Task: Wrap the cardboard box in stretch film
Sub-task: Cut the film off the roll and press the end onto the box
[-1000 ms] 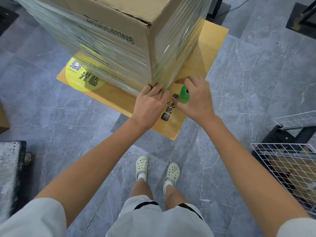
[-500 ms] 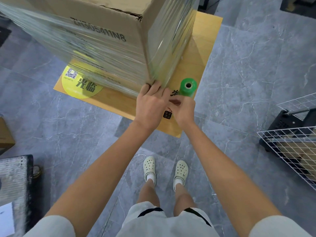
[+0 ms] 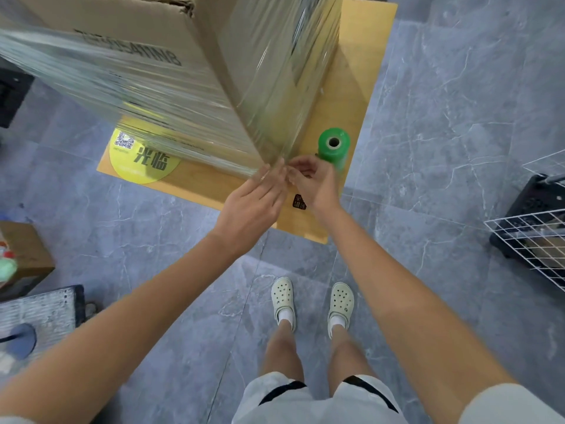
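**Packing corner on a shop floor**

Grey marble-look tiles (image 3: 443, 117) carry a wooden board (image 3: 363, 71) with a yellow QR-code welcome sticker (image 3: 143, 160); white wire baskets (image 3: 532, 240) stand right, an opened carton (image 3: 24, 252) left, pointing to a shop's packing or stock area.

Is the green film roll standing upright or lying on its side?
Upright. The green film roll stands on end on the wooden board: its hollow core opening faces up to the camera, beside the box corner.
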